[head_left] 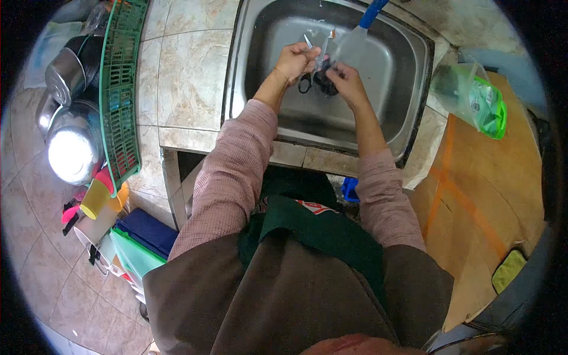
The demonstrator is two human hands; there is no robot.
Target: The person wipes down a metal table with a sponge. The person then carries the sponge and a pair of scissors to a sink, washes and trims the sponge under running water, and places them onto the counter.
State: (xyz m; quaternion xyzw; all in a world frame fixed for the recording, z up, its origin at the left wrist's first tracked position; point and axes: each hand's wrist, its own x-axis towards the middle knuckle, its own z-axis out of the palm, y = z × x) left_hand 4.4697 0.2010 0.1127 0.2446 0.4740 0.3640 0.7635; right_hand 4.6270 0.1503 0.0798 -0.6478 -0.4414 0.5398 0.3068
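Over the sink (378, 112), my left hand (294, 63) is closed on scissors. A pointed silver blade (308, 41) sticks up past its fingers, and a black handle loop (305, 84) hangs below. My right hand (348, 83) is closed, with its fingertips at a dark, crumpled bundle (325, 83) between the two hands. What the bundle is, I cannot make out. Just above the right hand, a blue spout or hose (373, 13) comes down from the top edge, with a clear, whitish stream or sleeve (351, 45) below it. A small orange-brown bit (332, 34) shows near the blades.
A green plastic basket (121, 89) stands on the left counter, beside metal pots (74, 139) and colored cups (94, 198). On the right are a clear container with a green rim (473, 97), a cardboard sheet (479, 183) and a green sponge (509, 271).
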